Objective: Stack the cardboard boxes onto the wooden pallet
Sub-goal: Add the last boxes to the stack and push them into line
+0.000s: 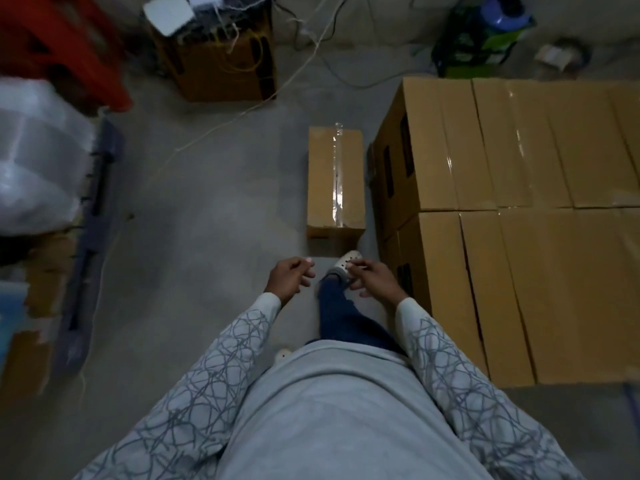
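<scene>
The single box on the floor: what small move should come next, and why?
Probably bend and lower both hands to the single box: the left hand and right hand hang empty short of it, and it lies apart from the stack.

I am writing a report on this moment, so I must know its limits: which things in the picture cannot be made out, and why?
Head view only:
The wooden pallet: not seen; the stacked boxes cover the floor where it might lie.
The stacked boxes: cut off by the right edge, so their number is unknown.
The red object, top left: blurred, kind unclear.
Any print on the single box: too dark to read.
</scene>
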